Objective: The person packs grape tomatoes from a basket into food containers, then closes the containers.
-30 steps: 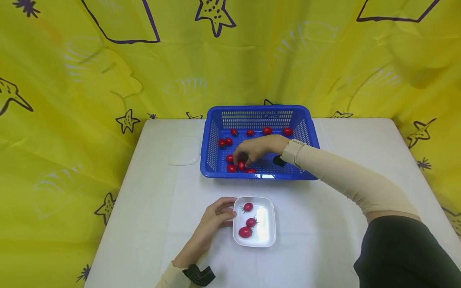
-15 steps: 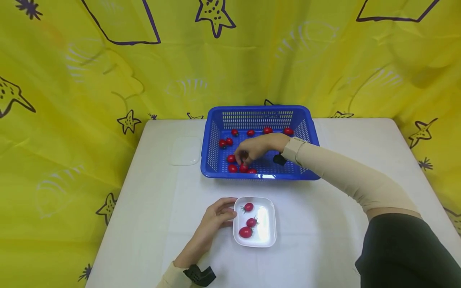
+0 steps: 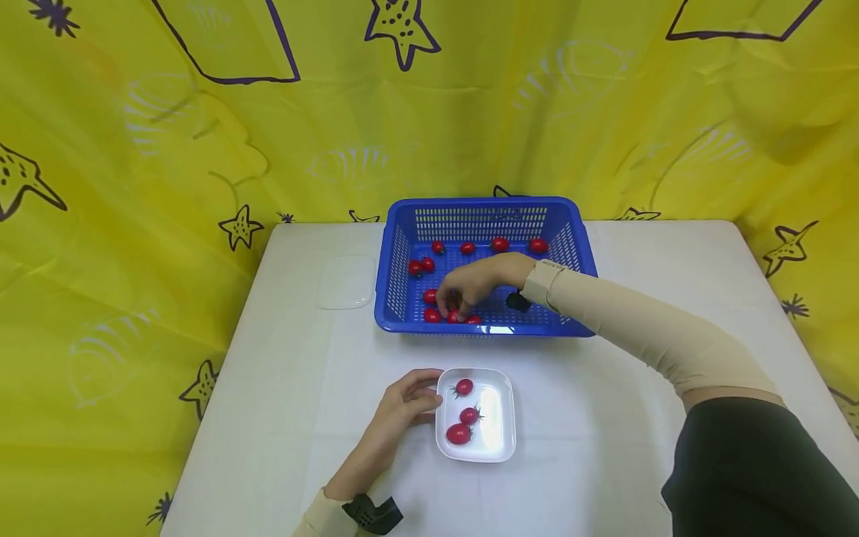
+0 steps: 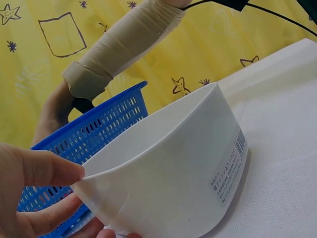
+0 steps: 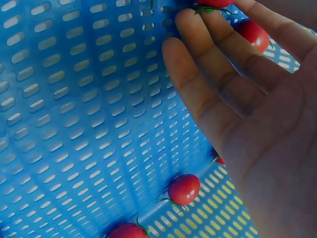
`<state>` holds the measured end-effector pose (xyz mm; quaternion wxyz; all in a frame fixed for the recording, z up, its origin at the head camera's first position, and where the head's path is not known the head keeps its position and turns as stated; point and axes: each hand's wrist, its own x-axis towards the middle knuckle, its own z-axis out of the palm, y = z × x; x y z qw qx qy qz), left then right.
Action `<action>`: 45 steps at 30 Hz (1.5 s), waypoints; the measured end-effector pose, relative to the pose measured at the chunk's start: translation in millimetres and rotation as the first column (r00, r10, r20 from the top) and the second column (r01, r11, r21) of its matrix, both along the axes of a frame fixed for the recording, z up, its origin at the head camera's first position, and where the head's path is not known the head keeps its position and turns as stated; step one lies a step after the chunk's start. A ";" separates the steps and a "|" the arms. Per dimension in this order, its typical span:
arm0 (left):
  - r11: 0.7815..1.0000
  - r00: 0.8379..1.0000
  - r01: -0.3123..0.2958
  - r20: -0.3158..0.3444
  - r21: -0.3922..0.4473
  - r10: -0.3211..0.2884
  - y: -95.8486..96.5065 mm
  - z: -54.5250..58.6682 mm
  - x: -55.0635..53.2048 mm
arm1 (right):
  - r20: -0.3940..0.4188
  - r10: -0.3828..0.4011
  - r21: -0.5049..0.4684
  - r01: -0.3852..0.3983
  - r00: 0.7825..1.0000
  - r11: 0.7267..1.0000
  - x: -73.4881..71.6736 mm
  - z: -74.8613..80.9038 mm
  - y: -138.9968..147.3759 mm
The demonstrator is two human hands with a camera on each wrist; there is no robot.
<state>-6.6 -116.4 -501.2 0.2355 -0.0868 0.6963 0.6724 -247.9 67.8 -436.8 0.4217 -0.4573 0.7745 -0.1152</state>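
At six o'clock on the white-covered table (image 3: 577,447), left hand (image 3: 396,410) grips the nine o'clock side of a white tub (image 3: 496,421) holding three tomatoes (image 3: 459,434). Toward twelve: blue basket (image 3: 416,326), right hand (image 3: 470,283) inside, thumb and fingertips pinching a cherry tomato (image 3: 453,317); sleeved forearm (image 3: 644,324) blocks the basket's four o'clock corner. Clear lid-like square (image 3: 346,283) at basket's nine. Yellow curtain (image 3: 429,119) behind, twelve. Only left wrist view shows tub's printed label (image 4: 225,181); only right wrist, right palm (image 5: 282,134).

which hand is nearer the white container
Left: the left hand holds the white container at its left side; the right hand is farther off, inside the blue basket.
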 end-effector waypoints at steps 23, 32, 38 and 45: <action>1.000 1.000 0.017 -0.008 0.003 -0.017 2.7 -1.5 3.6 | -0.075 -0.092 -0.028 0.090 0.993 0.996 27.0 73.0 31.5; 1.000 1.000 0.009 -0.005 -0.003 -0.009 2.3 -1.1 3.3 | -0.039 -0.113 -0.065 0.111 0.993 0.992 61.9 88.4 38.5; 1.000 1.000 0.008 -0.001 -0.017 -0.008 0.1 -1.5 0.7 | -0.005 -0.109 -0.097 0.108 0.994 0.990 80.9 86.6 38.2; 1.000 1.000 0.009 -0.007 -0.014 -0.009 0.1 -1.8 -0.4 | 0.041 -0.126 -0.133 0.131 0.991 0.982 104.8 76.0 39.2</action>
